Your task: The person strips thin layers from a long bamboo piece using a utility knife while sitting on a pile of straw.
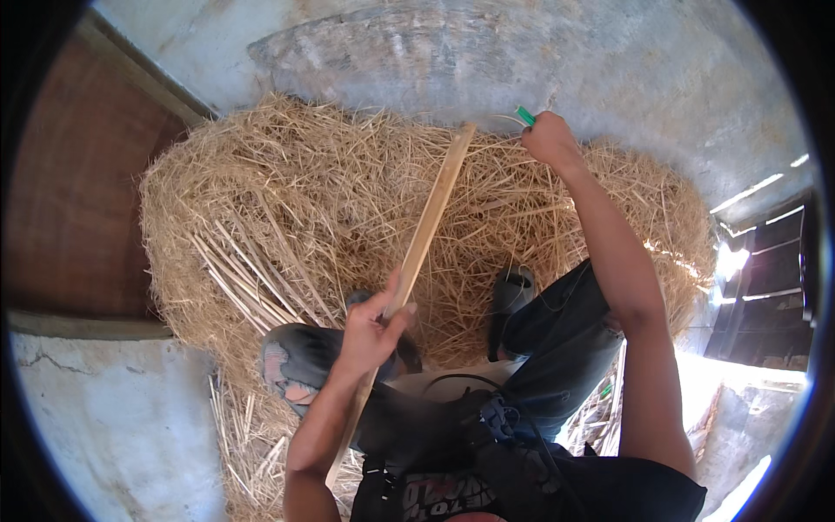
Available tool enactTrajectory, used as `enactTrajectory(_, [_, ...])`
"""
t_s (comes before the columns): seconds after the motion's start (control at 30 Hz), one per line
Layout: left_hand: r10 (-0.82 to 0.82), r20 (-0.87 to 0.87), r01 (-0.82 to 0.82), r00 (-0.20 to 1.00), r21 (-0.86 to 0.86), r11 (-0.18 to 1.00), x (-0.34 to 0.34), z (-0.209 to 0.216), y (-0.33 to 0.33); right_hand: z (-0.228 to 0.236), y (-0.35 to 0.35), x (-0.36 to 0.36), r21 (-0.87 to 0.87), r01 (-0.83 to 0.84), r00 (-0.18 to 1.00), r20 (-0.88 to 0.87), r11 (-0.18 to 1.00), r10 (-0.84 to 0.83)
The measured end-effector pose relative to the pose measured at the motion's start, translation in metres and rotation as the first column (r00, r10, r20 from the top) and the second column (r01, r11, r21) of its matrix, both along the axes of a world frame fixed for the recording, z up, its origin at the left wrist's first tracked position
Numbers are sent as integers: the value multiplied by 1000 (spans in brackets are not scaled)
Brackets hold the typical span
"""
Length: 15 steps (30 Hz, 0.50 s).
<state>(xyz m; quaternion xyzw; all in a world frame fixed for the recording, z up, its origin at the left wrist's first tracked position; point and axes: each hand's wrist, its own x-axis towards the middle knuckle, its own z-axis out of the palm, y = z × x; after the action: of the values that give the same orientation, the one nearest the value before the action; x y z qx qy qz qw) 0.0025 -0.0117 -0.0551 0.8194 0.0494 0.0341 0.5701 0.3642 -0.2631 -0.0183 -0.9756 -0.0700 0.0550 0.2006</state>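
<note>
My left hand (367,335) is closed around a long, flat bamboo strip (437,198). The strip slants from beside my lap up toward the far wall, its far end above the straw. Out at the far right, my right hand (550,141) grips a green-handled tool (524,115), whose green end pokes out of the fist. What kind of tool it is cannot be made out. A thin pale curved line shows just left of that fist; I cannot tell whether it is a shaving or part of the tool. The two hands are well apart.
A thick heap of straw (348,183) covers the floor around my feet. Several thin split sticks (248,278) lie on it left of my knee. A grey wall (487,61) closes off the far side, and a brown panel (96,183) stands at left. Bright light enters at right.
</note>
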Motion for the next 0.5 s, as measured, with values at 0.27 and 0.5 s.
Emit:
enactTrajectory(0.27, [99, 8, -98, 995, 213, 972, 17, 5, -1, -3, 61, -95, 75, -433, 900, 98, 898, 426])
enactTrajectory(0.5, [152, -9, -146, 988, 217, 965, 16, 7, 4, -4, 91, -134, 12, -619, 784, -34, 785, 619])
